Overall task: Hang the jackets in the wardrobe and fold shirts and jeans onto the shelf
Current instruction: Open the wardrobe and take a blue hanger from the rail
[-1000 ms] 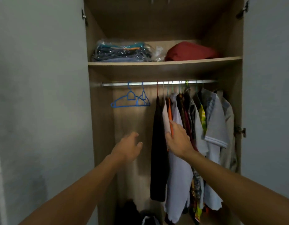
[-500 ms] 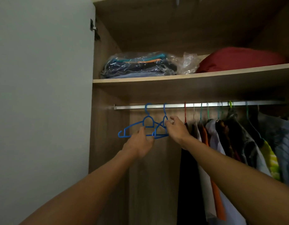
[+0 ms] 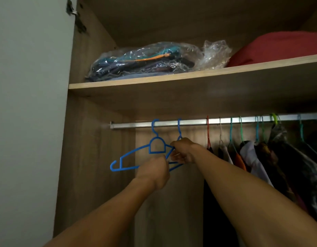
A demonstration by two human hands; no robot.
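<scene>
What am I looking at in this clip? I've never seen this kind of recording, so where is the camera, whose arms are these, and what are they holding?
There is no machine here. A person wears one wide-angle camera on the head, so the view looks along their own bare arms into an open wardrobe.

The left hand and the right hand have both reached up to two empty blue hangers that hang by their hooks on the metal rail. Each hand has a grip on the hangers, with fingers curled round the blue plastic where the two overlap.

Further right on the rail hang clothes on hangers of several colours. On the shelf above lie a clear plastic bag of folded clothes and a red bundle. No jacket is in view.
</scene>
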